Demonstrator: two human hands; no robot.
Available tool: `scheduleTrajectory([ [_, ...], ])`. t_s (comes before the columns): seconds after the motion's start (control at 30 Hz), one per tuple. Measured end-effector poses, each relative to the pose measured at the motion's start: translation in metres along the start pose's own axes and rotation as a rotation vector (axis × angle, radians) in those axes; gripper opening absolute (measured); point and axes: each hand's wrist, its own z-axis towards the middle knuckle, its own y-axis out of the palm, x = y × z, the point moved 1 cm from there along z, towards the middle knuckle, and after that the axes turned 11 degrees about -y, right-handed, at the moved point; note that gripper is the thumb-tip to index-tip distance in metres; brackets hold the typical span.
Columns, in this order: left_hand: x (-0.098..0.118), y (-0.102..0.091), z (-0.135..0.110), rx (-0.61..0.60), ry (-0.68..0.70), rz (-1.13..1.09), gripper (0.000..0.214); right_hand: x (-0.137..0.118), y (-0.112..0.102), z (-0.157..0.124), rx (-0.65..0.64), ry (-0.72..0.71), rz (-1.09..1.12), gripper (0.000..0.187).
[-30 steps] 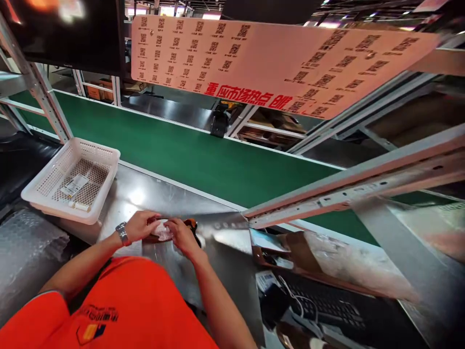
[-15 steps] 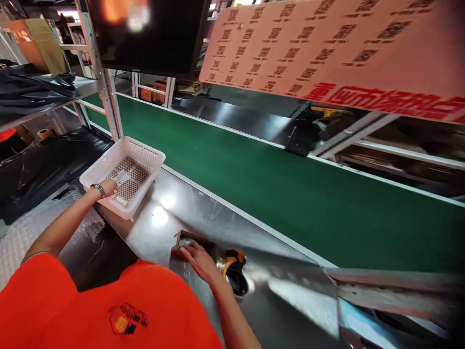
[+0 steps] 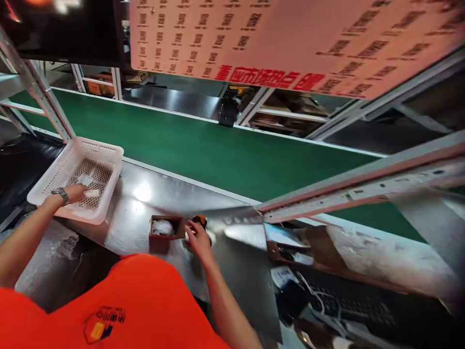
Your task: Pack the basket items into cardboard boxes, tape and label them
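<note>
My left hand (image 3: 77,193), with a metal watch at its wrist, reaches into a white plastic basket (image 3: 118,154). Its fingertips are closed on one end of a small white block-like piece (image 3: 92,193), whose kind I cannot make out. Beside it in the basket lies a whitish label or packet (image 3: 85,180). My right hand (image 3: 198,240) is over a yellow-and-black tape dispenser (image 3: 200,221), its fingers apart and partly curled. Left of that hand stands an open small cardboard box (image 3: 155,236) with a clear-wrapped item (image 3: 162,227) inside.
A green conveyor belt (image 3: 174,140) runs behind the metal worktable (image 3: 134,213). A metal post (image 3: 327,189) slants in at right, near a keyboard (image 3: 359,300), cables and plastic wrap. A pink board (image 3: 290,39) and a dark screen (image 3: 65,34) hang above. Bubble wrap (image 3: 51,252) lies at left.
The view has swung to the right. My right hand has left the cardboard box and moved right to the tape dispenser. In the basket, my left hand has shifted to the white piece.
</note>
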Motion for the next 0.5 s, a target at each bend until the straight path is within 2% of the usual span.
scheduleTrajectory([
  [0.03, 0.001, -0.008, -0.001, 0.048, 0.024, -0.015, 0.011, 0.009, 0.000, -0.002, -0.028, 0.103, 0.071, 0.066],
  [0.1, 0.014, -0.018, -0.009, 0.158, 0.137, -0.089, 0.018, 0.021, 0.006, -0.007, -0.065, 0.280, 0.259, 0.065],
  [0.17, 0.047, -0.012, -0.022, 0.212, 0.319, -0.189, 0.028, 0.026, 0.013, -0.010, -0.045, 0.374, 0.397, 0.065],
  [0.23, 0.099, 0.013, -0.038, 0.174, 0.508, -0.272, 0.032, 0.028, 0.018, -0.011, -0.018, 0.396, 0.436, 0.066],
  [0.3, 0.160, 0.051, -0.051, 0.076, 0.608, -0.287, 0.027, 0.028, 0.021, -0.011, -0.016, 0.400, 0.441, 0.066],
  [0.4, 0.245, 0.111, -0.059, -0.099, 0.535, -0.139, 0.016, 0.027, 0.021, -0.011, -0.026, 0.401, 0.459, 0.065],
  [0.5, 0.302, 0.151, -0.057, -0.171, 0.451, -0.017, 0.008, 0.025, 0.021, -0.013, -0.032, 0.392, 0.475, 0.064],
])
